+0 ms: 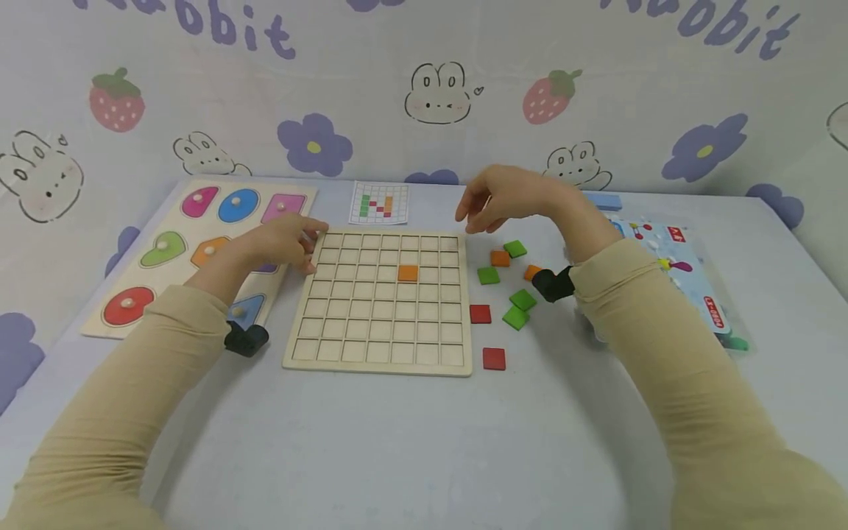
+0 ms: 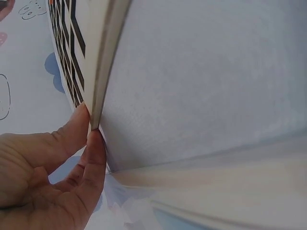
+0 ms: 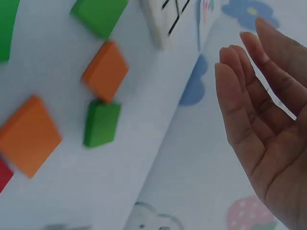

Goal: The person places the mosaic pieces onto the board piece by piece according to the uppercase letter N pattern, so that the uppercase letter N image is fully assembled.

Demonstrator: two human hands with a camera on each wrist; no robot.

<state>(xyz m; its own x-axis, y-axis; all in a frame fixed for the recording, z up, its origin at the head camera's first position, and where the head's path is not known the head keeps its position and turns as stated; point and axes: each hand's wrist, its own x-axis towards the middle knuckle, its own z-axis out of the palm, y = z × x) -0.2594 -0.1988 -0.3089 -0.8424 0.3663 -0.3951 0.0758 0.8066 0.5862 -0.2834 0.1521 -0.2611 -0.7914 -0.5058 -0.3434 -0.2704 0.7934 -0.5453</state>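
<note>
A wooden grid board (image 1: 371, 371) lies flat on the table, with one orange square tile (image 1: 407, 273) in one of its upper cells. My left hand (image 1: 281, 239) is at the board's upper left corner; in the left wrist view its thumb and finger pinch the board's edge. Over the upper right corner hovers my right hand (image 1: 503, 197), fingers relaxed and holding nothing. Loose green tiles (image 1: 488, 275), orange tiles (image 1: 500, 258) and red tiles (image 1: 493, 358) are scattered right of the board. Behind it lies a card with a coloured pattern (image 1: 379, 203).
A shape puzzle board (image 1: 159, 283) with knobbed pieces lies at the left, partly under my left arm. On the right, a clear package with a blue printed sheet (image 1: 689, 265) sits beyond my right forearm. A printed cloth (image 1: 371, 88) hangs behind the table.
</note>
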